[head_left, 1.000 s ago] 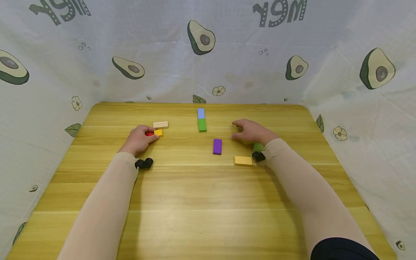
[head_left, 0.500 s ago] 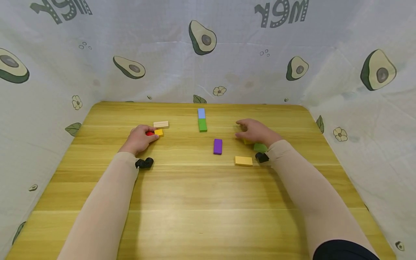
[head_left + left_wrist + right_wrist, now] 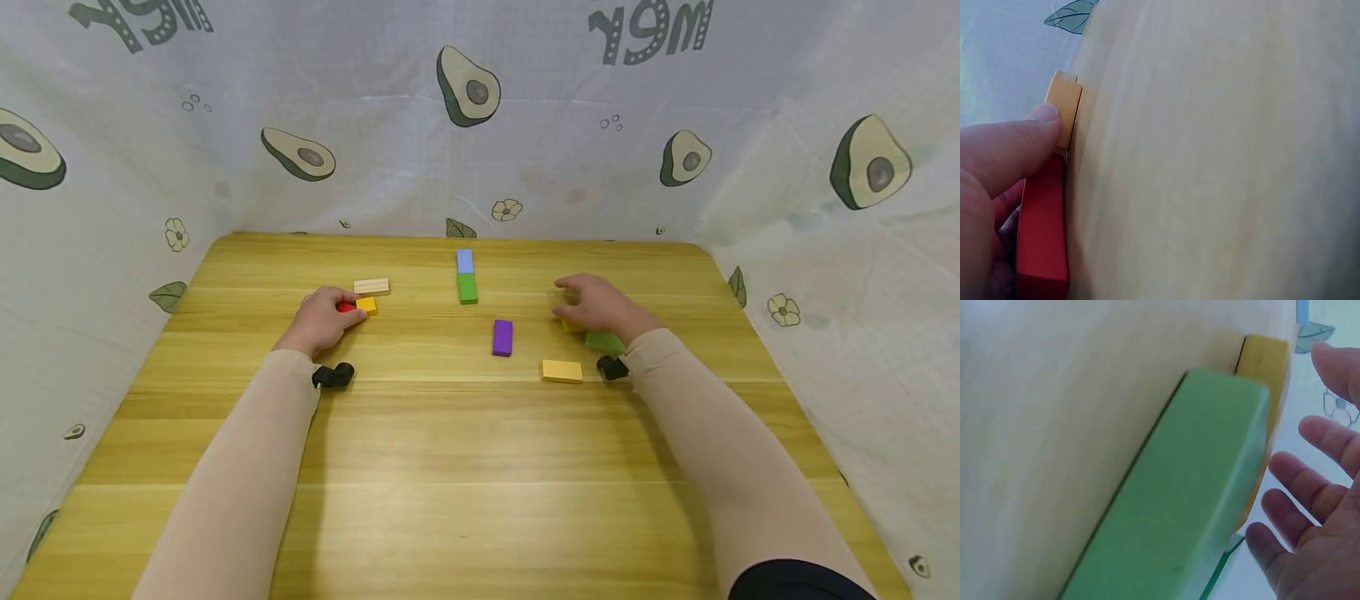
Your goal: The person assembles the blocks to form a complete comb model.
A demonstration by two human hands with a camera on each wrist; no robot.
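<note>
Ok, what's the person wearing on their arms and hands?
The left hand and right hand are ungloved. Long beige sleeves reach the wrists, each with a small black device. Rounded black fabric, perhaps a shirt sleeve, covers the upper right arm.

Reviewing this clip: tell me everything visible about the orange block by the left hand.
The orange block is a small, plain rectangular piece with smooth faces, possibly painted wood. It appears to rest on the table, one end seemingly meeting the red block. The left hand, curled about that block, has its thumb against the orange one's side. The pale block sits just beyond it; contact there is unclear.
</note>
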